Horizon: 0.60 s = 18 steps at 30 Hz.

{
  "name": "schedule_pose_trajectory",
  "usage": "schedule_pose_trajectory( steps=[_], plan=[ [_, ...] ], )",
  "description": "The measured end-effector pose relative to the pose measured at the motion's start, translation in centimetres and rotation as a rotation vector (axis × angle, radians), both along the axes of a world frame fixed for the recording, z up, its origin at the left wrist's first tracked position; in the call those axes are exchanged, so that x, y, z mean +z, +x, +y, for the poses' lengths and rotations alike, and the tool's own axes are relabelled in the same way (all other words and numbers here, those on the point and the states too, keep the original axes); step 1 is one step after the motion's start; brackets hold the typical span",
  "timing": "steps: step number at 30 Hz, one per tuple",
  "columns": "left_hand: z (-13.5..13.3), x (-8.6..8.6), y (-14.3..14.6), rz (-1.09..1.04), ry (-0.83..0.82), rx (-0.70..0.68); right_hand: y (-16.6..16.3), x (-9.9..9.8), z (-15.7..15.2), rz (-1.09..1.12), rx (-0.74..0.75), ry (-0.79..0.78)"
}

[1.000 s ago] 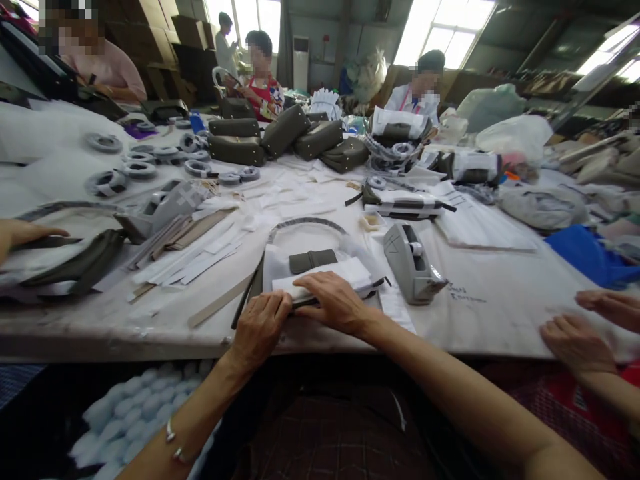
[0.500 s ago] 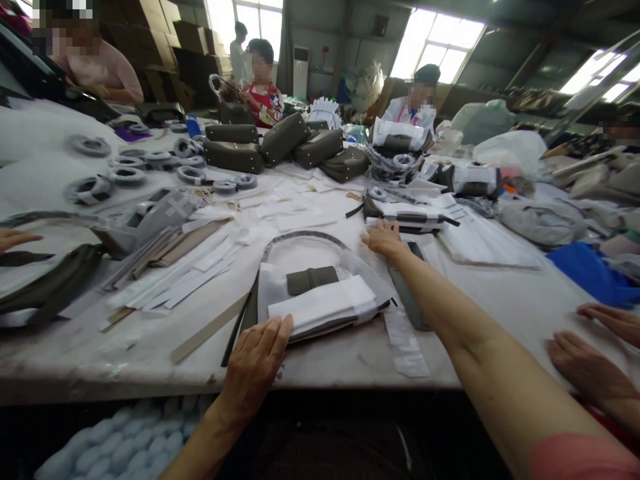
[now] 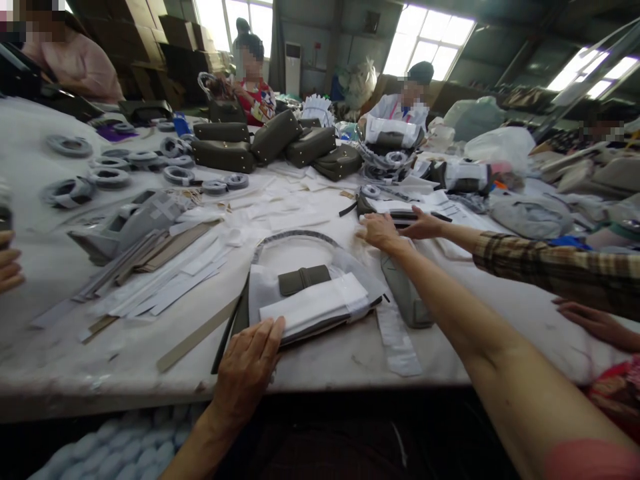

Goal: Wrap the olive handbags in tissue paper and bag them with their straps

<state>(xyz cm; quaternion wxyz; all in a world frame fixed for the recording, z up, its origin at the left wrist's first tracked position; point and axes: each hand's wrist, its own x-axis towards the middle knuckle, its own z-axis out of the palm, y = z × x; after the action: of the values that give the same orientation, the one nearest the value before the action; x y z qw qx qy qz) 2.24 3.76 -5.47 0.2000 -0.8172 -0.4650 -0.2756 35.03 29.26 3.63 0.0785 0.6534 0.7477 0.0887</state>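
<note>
My left hand [image 3: 250, 357] is closed on the lower left edge of a handbag [image 3: 303, 280] lying flat near the table's front edge. This bag has a wrapped arched handle, a dark green strap tab and a folded white paper bundle [image 3: 315, 305] across its front. My right hand [image 3: 381, 232] reaches far forward, fingers stretched out, at the near left side of a second wrapped handbag [image 3: 367, 205]. Another person's hand [image 3: 423, 223] is at the same bag from the right. A grey-green flat piece [image 3: 407, 293] lies below my right forearm.
Paper and board strips [image 3: 185, 283] lie to the left, with a grey wrapped bag part [image 3: 145, 220] behind them. Farther back are several wrapped handle coils [image 3: 110, 177] and dark green bags [image 3: 223, 155]. Co-workers stand around the table, and a hand [image 3: 7, 263] shows at the left edge.
A co-worker's plaid-sleeved arm has come in from the right, its hand now at the second handbag. The view has shifted slightly right; my hands stay at the same bags.
</note>
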Motion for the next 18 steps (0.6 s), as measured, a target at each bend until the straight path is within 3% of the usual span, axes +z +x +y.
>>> schedule_pose_trajectory(
  steps=[4, 7, 13, 18],
  plan=[
    [0.0, 0.1, 0.1, -0.008, 0.006, 0.002, -0.1, 2.3, -3.1, 0.012, -0.016, 0.013],
    [0.0, 0.1, 0.2, -0.013, 0.011, 0.006, -0.1, 2.6, -7.0, 0.013, -0.028, -0.066],
    [0.0, 0.1, 0.3, -0.003, 0.02, 0.01, 1.6, 0.8, -16.6, 0.066, -0.071, -0.173],
    [-0.1, 0.0, 0.4, 0.014, 0.012, 0.025, 1.6, -1.1, -20.1, 0.088, -0.037, -0.153]
  ],
)
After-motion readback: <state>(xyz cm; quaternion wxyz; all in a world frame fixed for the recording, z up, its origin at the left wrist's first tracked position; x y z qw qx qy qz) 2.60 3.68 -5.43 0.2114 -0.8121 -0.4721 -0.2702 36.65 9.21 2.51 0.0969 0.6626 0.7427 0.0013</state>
